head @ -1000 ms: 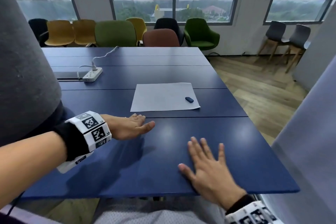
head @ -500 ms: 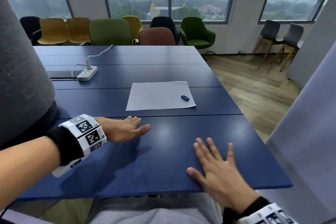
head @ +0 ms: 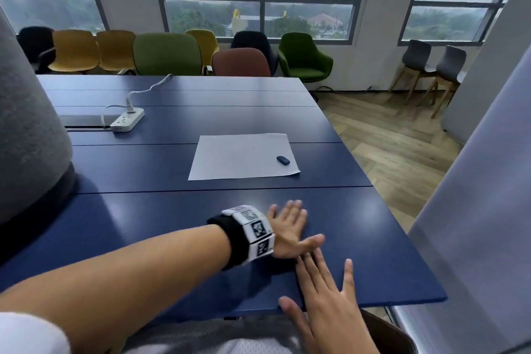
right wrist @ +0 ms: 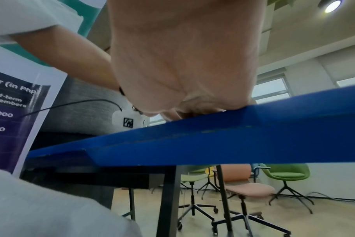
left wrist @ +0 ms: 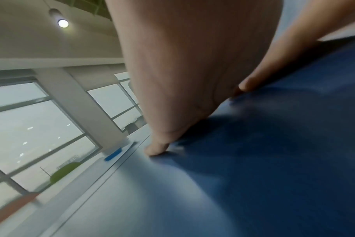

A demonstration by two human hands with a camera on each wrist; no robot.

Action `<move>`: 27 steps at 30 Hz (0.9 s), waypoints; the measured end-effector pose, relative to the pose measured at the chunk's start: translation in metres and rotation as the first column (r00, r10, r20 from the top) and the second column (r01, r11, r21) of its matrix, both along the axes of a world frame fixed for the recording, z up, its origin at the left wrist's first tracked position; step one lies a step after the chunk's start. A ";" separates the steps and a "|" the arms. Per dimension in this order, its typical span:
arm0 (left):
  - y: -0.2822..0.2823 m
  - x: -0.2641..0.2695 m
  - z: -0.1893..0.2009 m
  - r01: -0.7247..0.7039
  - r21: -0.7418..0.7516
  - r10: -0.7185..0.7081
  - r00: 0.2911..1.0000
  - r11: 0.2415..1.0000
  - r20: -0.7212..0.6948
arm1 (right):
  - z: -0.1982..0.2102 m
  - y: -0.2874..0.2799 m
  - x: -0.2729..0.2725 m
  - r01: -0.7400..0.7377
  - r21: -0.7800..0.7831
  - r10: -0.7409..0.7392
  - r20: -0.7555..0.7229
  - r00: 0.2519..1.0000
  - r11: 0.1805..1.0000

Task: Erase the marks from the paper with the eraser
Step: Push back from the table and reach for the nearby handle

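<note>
Both hands (left hand (head: 287, 231), right hand (head: 324, 296)) lie flat on table (head: 172, 224).

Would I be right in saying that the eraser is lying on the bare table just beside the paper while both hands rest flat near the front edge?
Not quite: the eraser lies on the paper itself, near its right edge, as the head view shows.

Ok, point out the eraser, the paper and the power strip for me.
eraser (head: 283, 160): head view, middle of its dark body.
paper (head: 238, 158): head view, bare centre of the sheet.
power strip (head: 128, 119): head view, its white top.
</note>
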State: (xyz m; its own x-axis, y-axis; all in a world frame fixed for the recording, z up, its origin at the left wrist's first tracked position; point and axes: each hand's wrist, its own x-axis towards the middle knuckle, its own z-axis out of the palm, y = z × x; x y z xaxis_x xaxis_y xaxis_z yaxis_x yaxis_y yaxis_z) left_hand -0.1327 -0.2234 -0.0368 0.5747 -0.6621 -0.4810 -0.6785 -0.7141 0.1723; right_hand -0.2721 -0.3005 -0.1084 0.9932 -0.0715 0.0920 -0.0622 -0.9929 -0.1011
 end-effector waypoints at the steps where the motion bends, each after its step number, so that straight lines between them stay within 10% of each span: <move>1: -0.013 -0.003 0.009 0.029 -0.034 -0.032 0.996 0.999 -0.086 | -0.003 -0.003 0.000 0.018 0.011 -0.018 0.000 1.000 1.000; 4: -0.026 -0.001 0.041 -0.041 -0.199 -0.027 0.945 0.979 -0.326 | 0.001 0.008 0.008 0.011 0.024 -0.011 0.009 1.000 1.000; 7: -0.007 0.019 0.063 -0.122 -0.315 0.041 0.967 0.941 -0.250 | 0.010 0.046 0.018 -0.164 -0.057 0.167 0.055 0.984 0.985; 17: 0.076 0.049 0.059 -0.169 0.030 0.170 0.985 0.985 -0.031 | 0.026 -0.069 0.026 0.098 -0.134 -0.119 -0.160 0.980 0.986; 27: 0.078 0.050 0.039 -0.200 0.118 0.197 0.980 0.973 0.035 | 0.030 -0.011 0.025 -0.105 -0.117 0.086 -0.157 0.984 0.988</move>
State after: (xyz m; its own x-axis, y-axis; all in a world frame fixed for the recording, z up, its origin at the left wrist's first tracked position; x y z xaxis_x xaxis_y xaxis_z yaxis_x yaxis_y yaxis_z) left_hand -0.0825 -0.1458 0.0024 0.7003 -0.4721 -0.5354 -0.5241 -0.8493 0.0634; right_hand -0.2472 -0.3111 -0.0785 0.9980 0.0265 -0.0574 0.0280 -0.9992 0.0268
